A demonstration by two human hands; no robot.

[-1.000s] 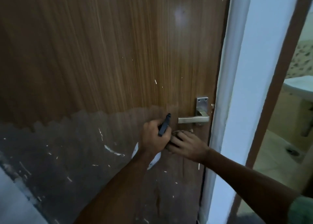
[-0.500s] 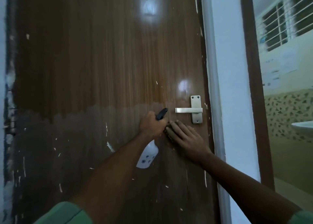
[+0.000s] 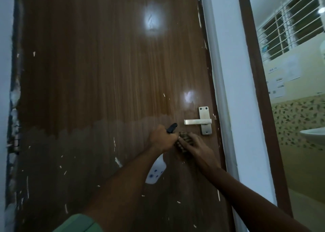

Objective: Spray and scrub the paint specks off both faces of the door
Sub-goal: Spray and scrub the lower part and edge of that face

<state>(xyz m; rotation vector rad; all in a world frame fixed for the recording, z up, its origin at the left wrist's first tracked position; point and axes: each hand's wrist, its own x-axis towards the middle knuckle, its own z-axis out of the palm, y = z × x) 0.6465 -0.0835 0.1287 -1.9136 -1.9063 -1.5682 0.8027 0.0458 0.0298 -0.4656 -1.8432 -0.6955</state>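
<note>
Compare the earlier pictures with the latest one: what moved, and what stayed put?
Mostly the camera tilted upward, showing more door. The right hand kept pressing the scrub pad below the handle, barely shifting. The left hand still grips the spray bottle.

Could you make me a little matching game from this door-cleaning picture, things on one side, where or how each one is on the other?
Things:
1. spray bottle
2. scrub pad
3. door handle
4. washbasin

Places or states:
A. pressed to the door under the right hand
B. far right, past the door frame
C. gripped in the left hand
D. level, metal, above the hands

Pairs: 1-C, 2-A, 3-D, 4-B
</note>
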